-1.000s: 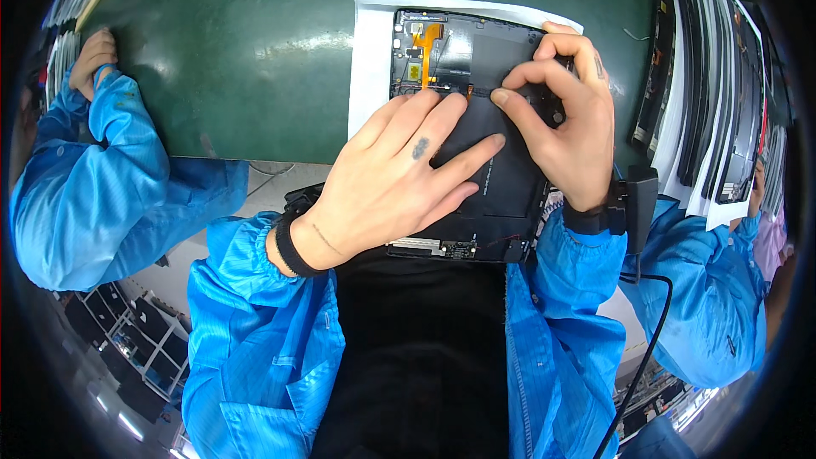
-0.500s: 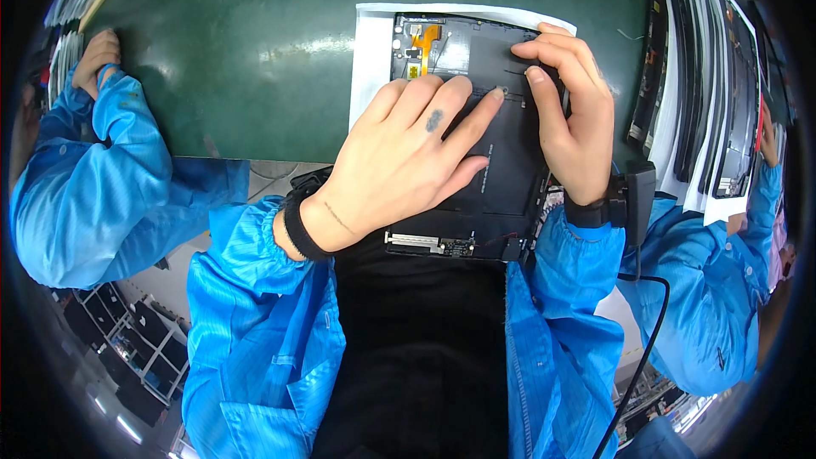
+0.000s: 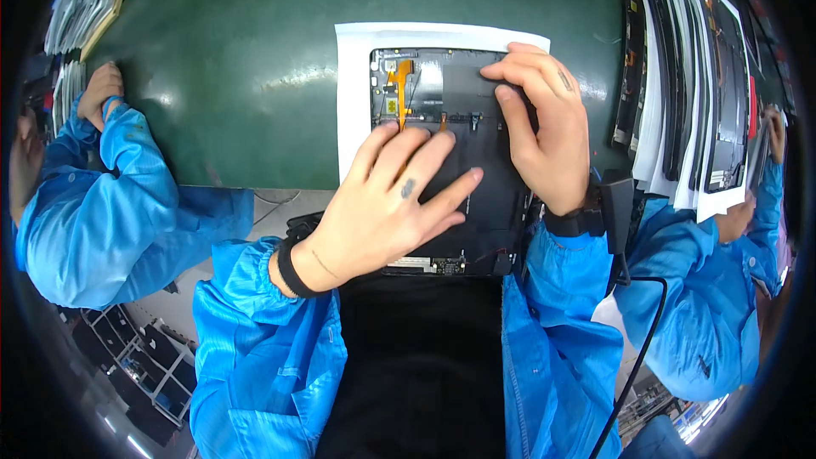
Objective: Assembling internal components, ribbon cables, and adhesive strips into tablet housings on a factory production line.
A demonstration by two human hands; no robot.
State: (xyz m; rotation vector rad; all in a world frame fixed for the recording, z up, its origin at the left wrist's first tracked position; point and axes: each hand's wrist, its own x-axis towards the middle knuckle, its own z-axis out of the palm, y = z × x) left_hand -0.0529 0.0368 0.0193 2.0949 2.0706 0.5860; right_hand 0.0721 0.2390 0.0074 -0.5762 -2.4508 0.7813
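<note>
Blue sleeves (image 3: pixel 255 348), black wristbands (image 3: pixel 287 270), bare hands (image 3: pixel 374 212)

A matt black opened tablet (image 3: pixel 476 144) with a glossy orange flex cable (image 3: pixel 398 89) lies on smooth white paper (image 3: pixel 353 102) over a faintly shiny green mat (image 3: pixel 246 59).

My sleeves (image 3: pixel 255 348) are bright blue, centre-bottom of frame. The black panel (image 3: pixel 476 161), with its orange ribbon (image 3: pixel 399 89), lies on a white sheet (image 3: pixel 353 93) over a dark green mat (image 3: pixel 229 59).

Electronics assembly line: green bench mat (image 3: pixel 238 76), stacked device panels (image 3: pixel 680 76), blue smocks (image 3: pixel 255 357).
</note>
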